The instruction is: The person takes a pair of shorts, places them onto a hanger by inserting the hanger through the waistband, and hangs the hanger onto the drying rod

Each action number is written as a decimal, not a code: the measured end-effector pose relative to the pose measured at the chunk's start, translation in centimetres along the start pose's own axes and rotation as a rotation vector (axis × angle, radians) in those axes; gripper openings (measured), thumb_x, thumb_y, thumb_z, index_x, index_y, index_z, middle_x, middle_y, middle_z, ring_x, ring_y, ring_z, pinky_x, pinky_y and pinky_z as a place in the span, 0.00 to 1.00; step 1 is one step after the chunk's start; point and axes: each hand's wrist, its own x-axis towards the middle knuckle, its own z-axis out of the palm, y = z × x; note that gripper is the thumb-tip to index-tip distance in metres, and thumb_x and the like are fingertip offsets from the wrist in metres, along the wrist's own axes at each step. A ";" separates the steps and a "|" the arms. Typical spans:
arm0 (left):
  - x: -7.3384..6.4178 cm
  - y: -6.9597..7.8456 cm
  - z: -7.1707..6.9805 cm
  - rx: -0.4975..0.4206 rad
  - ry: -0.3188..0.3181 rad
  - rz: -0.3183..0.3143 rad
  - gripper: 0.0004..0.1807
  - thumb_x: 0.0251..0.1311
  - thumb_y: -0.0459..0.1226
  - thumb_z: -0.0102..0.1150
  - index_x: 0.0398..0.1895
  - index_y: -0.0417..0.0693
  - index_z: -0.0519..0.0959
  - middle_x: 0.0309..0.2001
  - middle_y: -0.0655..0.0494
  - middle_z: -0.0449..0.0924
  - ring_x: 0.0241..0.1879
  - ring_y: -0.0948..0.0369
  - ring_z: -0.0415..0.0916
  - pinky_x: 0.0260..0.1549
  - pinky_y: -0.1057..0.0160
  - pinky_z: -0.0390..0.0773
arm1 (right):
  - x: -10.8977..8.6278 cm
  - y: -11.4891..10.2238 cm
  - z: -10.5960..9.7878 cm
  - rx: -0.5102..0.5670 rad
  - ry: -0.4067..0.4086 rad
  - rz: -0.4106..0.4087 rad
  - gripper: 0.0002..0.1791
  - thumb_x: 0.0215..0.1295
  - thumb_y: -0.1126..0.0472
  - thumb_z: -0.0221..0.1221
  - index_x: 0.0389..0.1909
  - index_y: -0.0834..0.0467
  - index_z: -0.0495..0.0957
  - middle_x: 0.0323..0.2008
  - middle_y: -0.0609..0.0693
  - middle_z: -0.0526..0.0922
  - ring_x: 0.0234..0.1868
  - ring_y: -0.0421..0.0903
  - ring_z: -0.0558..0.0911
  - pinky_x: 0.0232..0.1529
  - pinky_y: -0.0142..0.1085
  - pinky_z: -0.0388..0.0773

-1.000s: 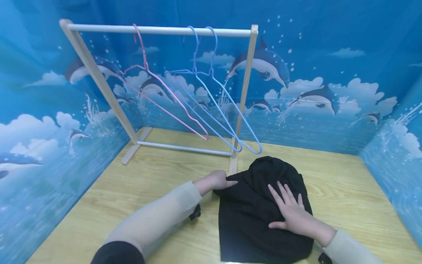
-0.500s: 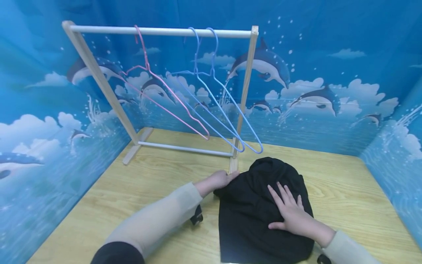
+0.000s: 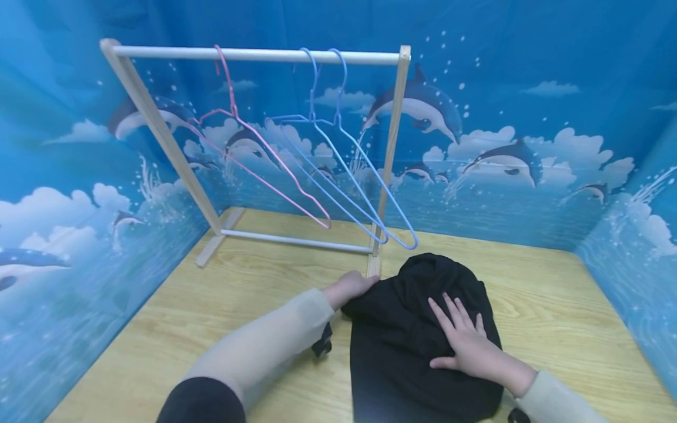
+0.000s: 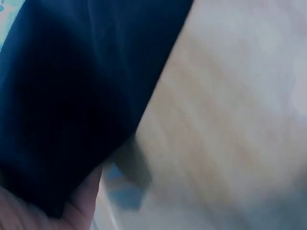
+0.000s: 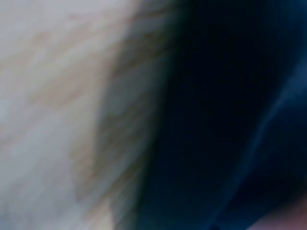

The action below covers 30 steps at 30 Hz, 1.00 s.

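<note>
A rumpled black cloth garment [image 3: 394,352] lies on the table at the right of the head view. Its upper part is bunched, while the lower left side lies flatter. My left hand [image 3: 350,286] pinches its upper left corner; in the left wrist view the black cloth [image 4: 81,96] runs down between thumb and finger [image 4: 86,201]. Spread flat, my right hand [image 3: 468,346] rests on the middle of the garment with fingers apart. The right wrist view holds mostly dark cloth [image 5: 206,120] beside the table, with a bit of skin at the lower right corner.
Behind the garment stands a wooden rack with a white top rail [image 3: 264,54]. A pink hanger [image 3: 275,155] and two blue hangers [image 3: 351,167] hang from it. One rack foot [image 3: 374,265] is close to the left hand. A dolphin-print backdrop [image 3: 529,205] encloses the wooden table [image 3: 560,317].
My left hand has shifted slightly at the garment's corner, its thumb moving up beside the rack foot. The right hand keeps its place on the cloth. The head view has tilted a little.
</note>
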 end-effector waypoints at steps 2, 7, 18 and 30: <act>-0.1 0.2 0.0 0.001 0.033 0.008 0.45 0.61 0.67 0.43 0.48 0.29 0.79 0.48 0.37 0.81 0.47 0.47 0.80 0.47 0.58 0.79 | 0.0 0.0 -0.1 0.002 -0.002 0.003 0.65 0.42 0.40 0.73 0.76 0.51 0.42 0.73 0.69 0.45 0.71 0.74 0.49 0.55 0.80 0.47; -4.0 3.2 -3.2 -0.127 0.025 -0.029 0.23 0.58 0.48 0.59 0.32 0.32 0.82 0.37 0.41 0.84 0.39 0.49 0.81 0.42 0.57 0.80 | 0.1 -0.2 -0.3 0.023 -0.018 0.003 0.65 0.43 0.41 0.73 0.76 0.51 0.41 0.73 0.69 0.44 0.71 0.75 0.48 0.55 0.81 0.46; -6.5 5.6 -6.5 -0.200 0.069 0.093 0.21 0.63 0.41 0.58 0.14 0.43 0.68 0.18 0.57 0.64 0.24 0.59 0.65 0.27 0.65 0.68 | 0.0 0.0 -0.4 0.056 -0.016 0.010 0.64 0.44 0.41 0.73 0.76 0.49 0.42 0.73 0.69 0.44 0.71 0.74 0.48 0.56 0.80 0.46; -5.6 6.6 -7.2 -0.318 0.186 0.169 0.15 0.70 0.39 0.49 0.44 0.34 0.79 0.46 0.39 0.82 0.49 0.48 0.78 0.51 0.51 0.77 | -0.6 -0.3 0.1 0.088 -0.028 0.017 0.64 0.45 0.42 0.72 0.76 0.49 0.41 0.73 0.69 0.45 0.71 0.74 0.48 0.57 0.79 0.45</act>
